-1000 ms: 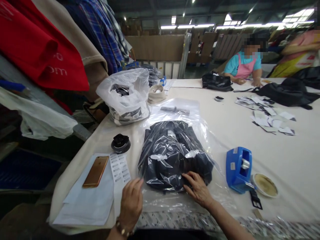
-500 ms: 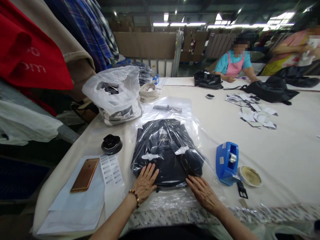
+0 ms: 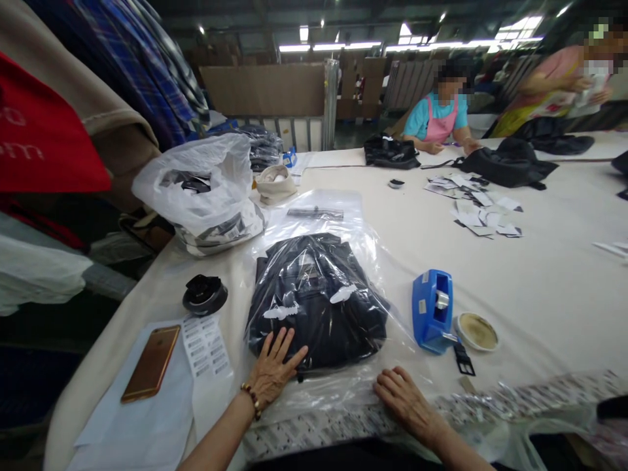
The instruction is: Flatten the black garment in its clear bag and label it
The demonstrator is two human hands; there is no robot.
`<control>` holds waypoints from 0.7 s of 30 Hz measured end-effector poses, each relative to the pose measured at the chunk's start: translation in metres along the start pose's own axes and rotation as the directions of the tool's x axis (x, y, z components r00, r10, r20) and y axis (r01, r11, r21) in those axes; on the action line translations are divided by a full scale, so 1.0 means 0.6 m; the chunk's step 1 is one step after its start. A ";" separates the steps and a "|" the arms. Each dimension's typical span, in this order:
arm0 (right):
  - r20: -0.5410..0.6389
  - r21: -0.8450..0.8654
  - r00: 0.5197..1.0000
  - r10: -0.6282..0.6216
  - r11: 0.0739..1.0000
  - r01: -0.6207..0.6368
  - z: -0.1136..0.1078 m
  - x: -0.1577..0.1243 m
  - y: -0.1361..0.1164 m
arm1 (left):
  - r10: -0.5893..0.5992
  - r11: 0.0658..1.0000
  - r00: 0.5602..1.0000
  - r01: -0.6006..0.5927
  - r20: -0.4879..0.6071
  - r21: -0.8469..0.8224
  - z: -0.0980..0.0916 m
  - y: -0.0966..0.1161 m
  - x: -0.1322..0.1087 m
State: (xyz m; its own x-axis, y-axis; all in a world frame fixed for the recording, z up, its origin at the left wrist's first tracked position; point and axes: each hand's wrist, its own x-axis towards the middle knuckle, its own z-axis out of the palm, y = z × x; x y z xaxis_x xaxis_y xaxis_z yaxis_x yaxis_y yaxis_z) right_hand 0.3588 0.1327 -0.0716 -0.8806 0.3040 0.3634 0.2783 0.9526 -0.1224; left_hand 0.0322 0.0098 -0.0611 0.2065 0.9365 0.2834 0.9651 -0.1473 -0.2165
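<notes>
Clear plastic of the bag [image 3: 338, 226] lies under the left hand [image 3: 272, 369], which is spread flat, fingers splayed, on the near edge of the dark garment [image 3: 314, 307] inside, seemingly pinning it to the table [image 3: 540, 281]. The right hand [image 3: 405, 402], loosely curled and gripping nothing, presses the bag's empty near flap. A blue tape dispenser [image 3: 432, 311] sits handy to the right; a phone [image 3: 151, 362] and barcode labels [image 3: 206, 343] lie to the left.

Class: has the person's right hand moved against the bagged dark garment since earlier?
Yes. The right hand slid off the dark folded garment in clear plastic, back toward the person.
</notes>
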 end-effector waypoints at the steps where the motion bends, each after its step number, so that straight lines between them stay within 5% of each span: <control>1: -0.022 0.011 1.000 0.006 1.000 -0.005 -0.003 0.008 -0.001 | 0.000 1.000 1.000 0.000 0.001 0.002 -0.001 0.000 0.000; 6: 0.063 0.082 0.998 -0.005 0.997 0.000 -0.025 0.060 0.012 | 0.005 1.000 1.000 -0.005 -0.021 -0.010 -0.002 -0.001 0.001; 10: 0.158 0.087 0.979 0.129 0.986 -0.144 -0.020 0.088 0.031 | 0.006 0.999 0.998 -0.008 -0.061 -0.037 -0.010 0.001 0.002; 17: 0.226 0.096 0.928 0.296 0.941 -0.323 -0.004 0.098 0.038 | 0.109 0.971 0.983 -0.136 -0.146 -0.195 -0.058 0.033 -0.010; 21: 0.270 0.116 0.898 0.348 0.914 -0.389 -0.009 0.101 0.036 | 0.126 0.967 0.987 -0.145 -0.101 -0.211 -0.067 0.051 -0.008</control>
State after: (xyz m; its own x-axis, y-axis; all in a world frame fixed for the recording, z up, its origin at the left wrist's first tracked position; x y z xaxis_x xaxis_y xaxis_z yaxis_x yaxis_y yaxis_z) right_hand 0.3135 0.1716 -0.0475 -0.7975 0.6024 0.0343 0.5524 0.7518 -0.3601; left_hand 0.0671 -0.0123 -0.0315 0.3418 0.8736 0.3464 0.9370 -0.3453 -0.0536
